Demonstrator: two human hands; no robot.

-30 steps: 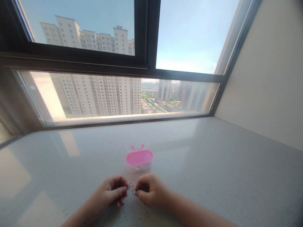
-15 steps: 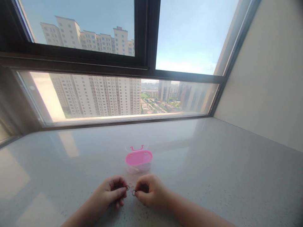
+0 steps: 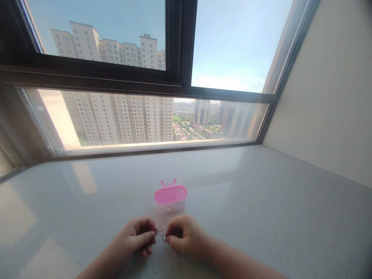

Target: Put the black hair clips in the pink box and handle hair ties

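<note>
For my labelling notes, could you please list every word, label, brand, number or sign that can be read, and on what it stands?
None can be read.
No lettering can be made out on the box; the rings are too small, and the buildings too distant, to tell.

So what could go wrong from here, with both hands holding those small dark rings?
The left ring and right ring stick out from fingertip pinches in the left hand and right hand, so either might slip. The pale bits between the hands could get nudged. The pink box sits just beyond, so a forward reach may bump it.
</note>
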